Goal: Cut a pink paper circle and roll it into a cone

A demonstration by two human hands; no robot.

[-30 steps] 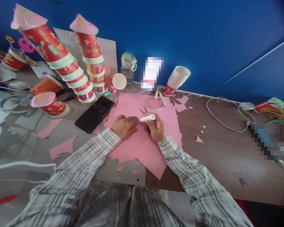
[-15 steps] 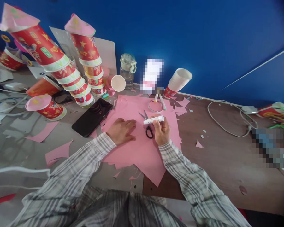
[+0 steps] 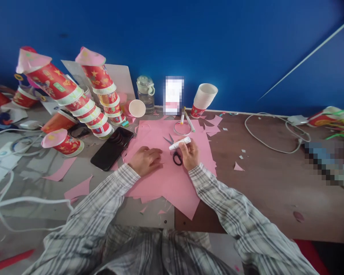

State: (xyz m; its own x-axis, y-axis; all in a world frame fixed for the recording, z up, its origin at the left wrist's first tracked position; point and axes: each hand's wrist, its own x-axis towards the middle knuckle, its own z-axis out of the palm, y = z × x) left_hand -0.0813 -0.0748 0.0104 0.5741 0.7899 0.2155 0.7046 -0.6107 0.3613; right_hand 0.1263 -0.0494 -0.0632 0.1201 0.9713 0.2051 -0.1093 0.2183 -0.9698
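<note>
My right hand (image 3: 189,154) is closed around a white marker (image 3: 180,143), held sideways just above a pair of black-handled scissors (image 3: 174,151). My left hand (image 3: 146,159) rests palm down on the pink paper sheets (image 3: 172,175), fingers loosely curled, holding nothing I can see. Both hands sit near the middle of the pink paper.
A black phone (image 3: 112,148) lies left of the paper. Stacks of red paper cups (image 3: 74,99) lean at the back left, a water bottle (image 3: 145,93) and white cup stack (image 3: 203,99) at the back. A tape ring (image 3: 182,129), white cables (image 3: 272,133) and pink scraps lie around.
My right hand with the marker drew away from the left hand, uncovering the scissors. The left hand stayed on the paper. The camera tilted up slightly.
</note>
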